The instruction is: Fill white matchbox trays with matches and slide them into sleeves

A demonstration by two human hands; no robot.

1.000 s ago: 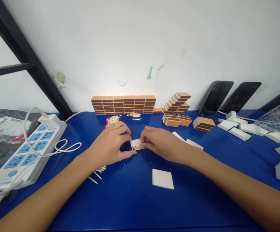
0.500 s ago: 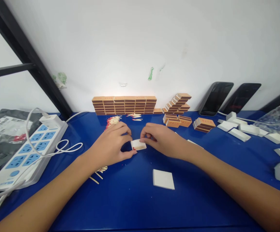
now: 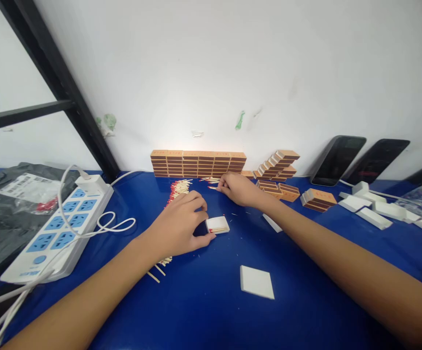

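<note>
A small white matchbox tray (image 3: 216,221) lies on the blue table with a few red-headed matches (image 3: 218,229) along its near side. My left hand (image 3: 182,223) grips the tray's left end between thumb and fingers. Farther back, my right hand (image 3: 236,188) is pinched at the end of a loose matchstick (image 3: 212,188); its fingertips are partly hidden. Just behind that hand are a few more loose matches (image 3: 208,180). A long pile of matches (image 3: 178,188) runs beneath my left hand and forearm, partly covered by them.
Stacked matchboxes (image 3: 198,164) line the wall, with a stepped stack (image 3: 278,163) to their right. A white tray (image 3: 257,282) lies nearer me. Several white trays (image 3: 375,218) are scattered right, near two phones (image 3: 338,160). A power strip (image 3: 63,228) with white cables stands left.
My right hand has left the tray and moved back to the loose matches by the wall. The left hand stays at the tray. The whole view has shifted slightly.
</note>
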